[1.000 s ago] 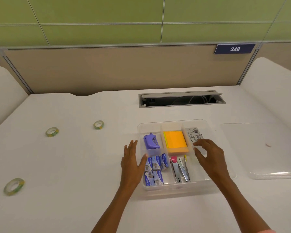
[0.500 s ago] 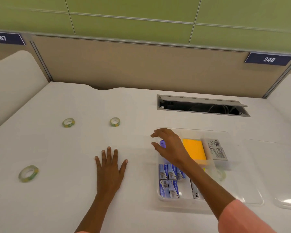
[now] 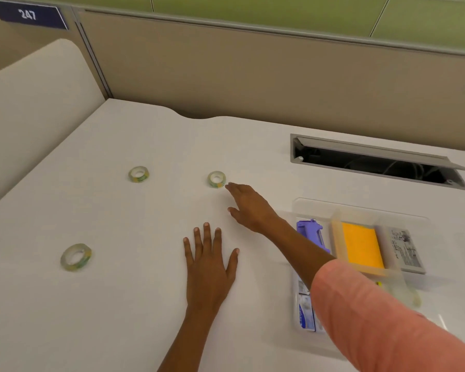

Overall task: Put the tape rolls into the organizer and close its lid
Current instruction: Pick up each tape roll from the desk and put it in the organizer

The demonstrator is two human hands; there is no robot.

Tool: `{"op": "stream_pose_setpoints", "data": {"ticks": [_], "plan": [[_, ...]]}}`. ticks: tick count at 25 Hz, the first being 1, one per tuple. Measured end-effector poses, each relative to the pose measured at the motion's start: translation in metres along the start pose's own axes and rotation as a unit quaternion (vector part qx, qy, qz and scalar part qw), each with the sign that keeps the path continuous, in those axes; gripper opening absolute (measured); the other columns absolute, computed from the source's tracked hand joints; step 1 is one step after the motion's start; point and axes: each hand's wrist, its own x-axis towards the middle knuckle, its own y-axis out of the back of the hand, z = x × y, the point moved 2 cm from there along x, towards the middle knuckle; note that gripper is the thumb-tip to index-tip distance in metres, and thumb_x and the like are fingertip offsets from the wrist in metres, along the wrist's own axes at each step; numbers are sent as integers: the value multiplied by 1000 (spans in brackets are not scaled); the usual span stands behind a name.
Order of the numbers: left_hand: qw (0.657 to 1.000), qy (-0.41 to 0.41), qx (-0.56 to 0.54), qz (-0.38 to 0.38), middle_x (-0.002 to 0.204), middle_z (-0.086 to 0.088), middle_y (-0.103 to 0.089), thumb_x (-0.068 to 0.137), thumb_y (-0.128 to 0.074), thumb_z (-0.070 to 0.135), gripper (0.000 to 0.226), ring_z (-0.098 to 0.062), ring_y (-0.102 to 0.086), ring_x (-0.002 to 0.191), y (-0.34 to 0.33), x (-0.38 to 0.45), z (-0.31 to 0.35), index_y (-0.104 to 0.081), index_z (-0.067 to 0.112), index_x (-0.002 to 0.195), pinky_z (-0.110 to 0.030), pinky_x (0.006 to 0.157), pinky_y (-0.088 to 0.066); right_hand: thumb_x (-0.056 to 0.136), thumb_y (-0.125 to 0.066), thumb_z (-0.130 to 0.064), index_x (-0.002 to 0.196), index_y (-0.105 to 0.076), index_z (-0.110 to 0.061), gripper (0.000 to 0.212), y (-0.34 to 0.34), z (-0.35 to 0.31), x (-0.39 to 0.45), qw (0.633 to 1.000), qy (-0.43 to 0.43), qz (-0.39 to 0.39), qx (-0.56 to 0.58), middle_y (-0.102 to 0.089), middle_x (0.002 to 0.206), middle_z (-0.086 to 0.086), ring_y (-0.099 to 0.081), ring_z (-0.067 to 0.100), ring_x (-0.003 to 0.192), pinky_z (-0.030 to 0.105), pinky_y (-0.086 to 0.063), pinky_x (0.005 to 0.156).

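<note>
A white counter (image 3: 134, 304) ran back to a tan partition, with a curved divider rising along its left edge and an open cable slot (image 3: 373, 163) set into the far right. Your left hand (image 3: 208, 267) lay flat on the counter, fingers spread, its grip released and empty. Your right hand (image 3: 249, 206) reached across, open and holding nothing, its fingertips just beside the nearest tape roll (image 3: 216, 179); you could not tell whether they touched it. A second tape roll (image 3: 138, 174) sat well to the left of that one, and a third tape roll (image 3: 76, 257) lay nearer to you by the left side, all three lying flat and well apart with bare counter between them. The clear organizer (image 3: 360, 206) stood at the right, lid off, your pink sleeve (image 3: 373, 318) crossing its near half; a purple tool (image 3: 310, 232) and orange notes (image 3: 361, 247) showed in its far compartments.
</note>
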Motion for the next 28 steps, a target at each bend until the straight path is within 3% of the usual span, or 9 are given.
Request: {"op": "stream_pose_setpoints", "data": {"ticks": [6, 14, 18, 22, 24, 25, 26, 28], "plan": [[1000, 0, -1, 15, 149, -12, -29, 87, -21, 58, 66, -30, -21, 139, -2, 0, 3, -30, 17, 138, -46, 111, -1, 92, -46, -20, 143, -13, -10, 62, -9, -6, 25, 996, 25, -34, -80, -27, 151, 15, -38, 34, 128, 46, -38, 103], [1000, -1, 5, 19, 149, -13, -30, 87, -20, 57, 66, -31, -22, 139, -2, -1, 4, -30, 15, 138, -48, 112, -3, 84, -61, -29, 116, -54, -5, 41, -8, 4, -14, 997, -55, 55, -12, -44, 129, 12, -56, 30, 103, 39, -51, 89], [1000, -1, -1, -2, 148, -14, -31, 87, -13, 59, 69, -31, -23, 138, -1, -2, 2, -31, 15, 137, -50, 116, -7, 84, -62, -26, 107, -58, -5, 31, -10, 7, -33, 995, -77, 53, 23, -51, 127, 11, -55, 26, 105, 34, -48, 92], [999, 7, -18, -43, 147, -14, -33, 85, -7, 63, 75, -31, -24, 138, -7, -6, -5, -34, 14, 136, -51, 115, -12, 81, -65, -22, 110, -54, -8, 34, -14, 2, -54, 993, -83, 39, 78, -57, 121, 11, -54, 25, 106, 33, -46, 91], [997, 28, -47, -48, 150, -12, -29, 81, -5, 68, 81, -30, -19, 140, -14, -4, -16, -32, 15, 137, -49, 116, -6, 76, -69, -19, 113, -53, -11, 41, -7, -1, -60, 987, -79, 58, 130, -58, 119, 10, -55, 26, 104, 35, -46, 87], [998, -7, -57, -32, 151, -11, -25, 79, -5, 71, 85, -29, -15, 141, -4, -13, 0, -29, 16, 138, -48, 116, -2, 74, -71, -16, 114, -52, -12, 45, 9, 10, -92, 977, -90, 109, 162, -58, 117, 10, -56, 27, 102, 36, -48, 86], [996, -43, -64, -35, 153, -11, -19, 78, -10, 73, 85, -29, -9, 142, 15, -20, 31, -26, 16, 139, -48, 115, 2, 71, -72, -15, 115, -53, -13, 48, 35, 23, -135, 963, -98, 169, 187, -58, 115, 10, -57, 26, 102, 39, -50, 86], [990, 1, -116, -78, 155, -11, -10, 84, -29, 63, 73, -30, 1, 143, 22, -11, 31, -19, 18, 141, -50, 114, 6, 67, -76, -14, 118, -52, -15, 57, 36, 28, -140, 954, -92, 187, 217, -56, 115, 8, -56, 23, 102, 42, -51, 87]]}}
